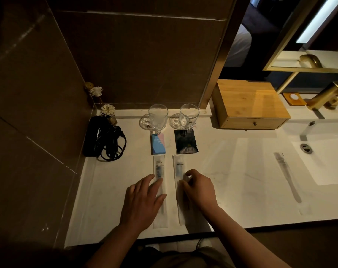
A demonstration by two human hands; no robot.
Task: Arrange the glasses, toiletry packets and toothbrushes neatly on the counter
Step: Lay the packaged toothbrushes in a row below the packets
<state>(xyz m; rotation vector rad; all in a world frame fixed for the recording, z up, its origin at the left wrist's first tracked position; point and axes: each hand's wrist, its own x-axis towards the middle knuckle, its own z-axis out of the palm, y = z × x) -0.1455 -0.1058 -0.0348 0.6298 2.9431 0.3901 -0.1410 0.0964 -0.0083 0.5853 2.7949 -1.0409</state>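
Note:
Two clear glasses, the left glass point(158, 118) and the right glass point(189, 117), stand on round coasters at the back of the white counter point(232, 171). In front of them lie a blue-pink packet point(158, 143) and a black packet point(185, 142). Two wrapped toothbrushes lie parallel below the packets. My left hand point(143, 202) rests flat with spread fingers on the left toothbrush point(158, 167). My right hand point(198, 190) pinches the edge of the right toothbrush point(178, 167) with curled fingers. A third wrapped toothbrush point(287, 176) lies apart, near the sink.
A black hair dryer point(102, 138) with coiled cord sits at the left by the wall, behind it a flower diffuser point(107, 110). A wooden drawer box point(249, 105) stands at the back. The sink point(326, 161) and gold faucet point(330, 95) are at the right.

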